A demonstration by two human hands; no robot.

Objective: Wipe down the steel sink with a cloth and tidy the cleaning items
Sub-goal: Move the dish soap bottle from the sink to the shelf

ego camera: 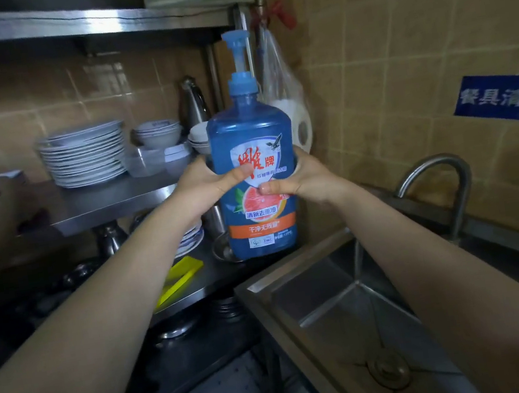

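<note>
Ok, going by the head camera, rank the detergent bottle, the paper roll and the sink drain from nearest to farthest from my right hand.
1. Detergent bottle: gripped by the right hand, on that hand's left side.
2. Paper roll: just above and behind the hand, in the wall corner.
3. Sink drain: well below the hand, in the basin floor.

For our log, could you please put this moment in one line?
left hand, right hand: grip dish-soap pump bottle, upright | faucet: running into steel sink
</note>
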